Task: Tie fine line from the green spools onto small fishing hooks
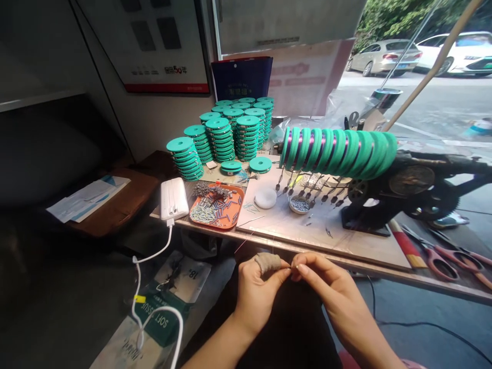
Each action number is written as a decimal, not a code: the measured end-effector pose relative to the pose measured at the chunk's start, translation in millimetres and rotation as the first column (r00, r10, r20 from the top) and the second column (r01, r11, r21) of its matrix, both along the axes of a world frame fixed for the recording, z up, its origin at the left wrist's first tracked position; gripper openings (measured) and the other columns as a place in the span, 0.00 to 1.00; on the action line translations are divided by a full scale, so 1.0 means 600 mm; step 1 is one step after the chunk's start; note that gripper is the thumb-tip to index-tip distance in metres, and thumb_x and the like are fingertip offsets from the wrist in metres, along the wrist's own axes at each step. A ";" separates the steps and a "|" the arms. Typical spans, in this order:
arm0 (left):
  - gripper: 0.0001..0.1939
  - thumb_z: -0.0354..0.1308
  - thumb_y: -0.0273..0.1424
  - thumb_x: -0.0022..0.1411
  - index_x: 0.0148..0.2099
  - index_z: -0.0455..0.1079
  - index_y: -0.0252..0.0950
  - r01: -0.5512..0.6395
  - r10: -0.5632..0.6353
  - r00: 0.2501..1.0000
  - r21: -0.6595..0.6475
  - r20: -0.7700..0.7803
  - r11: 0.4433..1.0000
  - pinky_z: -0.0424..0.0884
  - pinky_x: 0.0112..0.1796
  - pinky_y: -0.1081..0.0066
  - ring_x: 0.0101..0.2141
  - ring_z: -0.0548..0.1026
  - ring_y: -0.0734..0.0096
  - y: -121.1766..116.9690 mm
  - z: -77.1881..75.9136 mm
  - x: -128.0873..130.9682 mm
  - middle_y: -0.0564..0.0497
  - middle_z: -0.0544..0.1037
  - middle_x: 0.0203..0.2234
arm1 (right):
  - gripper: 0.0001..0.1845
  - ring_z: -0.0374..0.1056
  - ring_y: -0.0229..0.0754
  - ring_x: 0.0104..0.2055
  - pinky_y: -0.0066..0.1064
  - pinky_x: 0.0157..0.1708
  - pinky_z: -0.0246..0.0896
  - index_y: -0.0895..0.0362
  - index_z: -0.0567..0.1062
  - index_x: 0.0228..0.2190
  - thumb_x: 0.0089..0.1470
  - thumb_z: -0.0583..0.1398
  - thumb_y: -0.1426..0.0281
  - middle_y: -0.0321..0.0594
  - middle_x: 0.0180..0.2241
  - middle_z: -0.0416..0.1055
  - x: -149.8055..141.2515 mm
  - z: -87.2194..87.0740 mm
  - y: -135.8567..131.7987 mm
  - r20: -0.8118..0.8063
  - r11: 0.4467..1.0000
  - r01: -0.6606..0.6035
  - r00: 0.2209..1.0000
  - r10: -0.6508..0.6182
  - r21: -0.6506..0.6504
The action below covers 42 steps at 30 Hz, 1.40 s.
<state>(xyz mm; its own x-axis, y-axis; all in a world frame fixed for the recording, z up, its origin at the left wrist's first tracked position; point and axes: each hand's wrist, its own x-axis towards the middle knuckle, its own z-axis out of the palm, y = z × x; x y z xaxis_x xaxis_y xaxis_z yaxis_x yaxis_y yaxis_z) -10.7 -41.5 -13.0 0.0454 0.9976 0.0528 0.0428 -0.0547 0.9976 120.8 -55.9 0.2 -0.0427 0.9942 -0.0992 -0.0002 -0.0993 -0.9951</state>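
Above my lap, just in front of the table edge, my left hand [253, 294] and my right hand [332, 287] meet fingertip to fingertip. Both are closed in a pinch. Whatever lies between the fingertips is too small to make out; a faint thin line seems to rise near my left hand. A beige wrap [268, 262] covers one left finger. Beyond the hands, green foam spools [338, 152] wound with dark line sit in a row on a black winding machine [413, 182], small metal pieces hanging below them. A small bowl [299, 205] of grey bits stands underneath.
An orange tray [235, 218] holds small metal and pale tube-like parts. Stacked green spools [217, 138] fill the back. A white power bank [172, 199] trails a cable off the table's left edge. A white round piece [265, 197] lies mid-board; scissors [442, 264] lie right.
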 end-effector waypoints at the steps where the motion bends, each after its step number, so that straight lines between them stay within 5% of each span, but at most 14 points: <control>1: 0.04 0.61 0.28 0.51 0.27 0.74 0.33 0.000 0.000 1.000 0.011 -0.017 1.000 0.67 0.31 0.76 0.27 0.73 0.72 -0.001 0.000 -0.001 0.51 0.77 0.22 | 0.10 0.61 0.36 0.30 0.26 0.33 0.58 0.56 0.70 0.27 0.50 0.58 0.61 0.33 0.25 0.65 -0.001 -0.003 0.001 -0.014 1.000 0.005 1.000 -0.005 -0.011; 32: 0.06 0.58 0.27 0.55 0.26 0.72 0.34 0.046 0.003 0.965 0.183 -0.262 0.982 0.67 0.30 0.74 0.27 0.72 0.71 -0.004 0.012 -0.009 0.51 0.74 0.22 | 0.12 0.64 0.39 0.29 0.27 0.30 0.59 0.57 0.72 0.25 0.47 0.60 0.60 0.35 0.24 0.68 -0.004 -0.004 0.002 0.049 1.000 0.021 0.999 -0.022 0.013; 39: 0.03 0.60 0.27 0.52 0.27 0.73 0.34 0.006 0.015 0.973 0.089 -0.229 0.996 0.68 0.30 0.74 0.26 0.72 0.70 -0.003 0.016 -0.002 0.50 0.76 0.22 | 0.13 0.64 0.39 0.29 0.27 0.30 0.60 0.57 0.71 0.25 0.48 0.60 0.59 0.36 0.24 0.68 -0.006 -0.001 0.000 0.015 0.999 0.032 0.999 -0.032 -0.026; 42: 0.03 0.60 0.27 0.51 0.27 0.74 0.34 0.003 0.013 0.973 0.071 -0.231 0.997 0.69 0.30 0.72 0.26 0.73 0.69 -0.001 0.013 -0.004 0.50 0.76 0.22 | 0.12 0.64 0.39 0.29 0.27 0.30 0.61 0.57 0.70 0.26 0.51 0.57 0.60 0.36 0.24 0.67 0.008 0.006 0.004 0.116 0.997 0.032 0.992 -0.040 0.073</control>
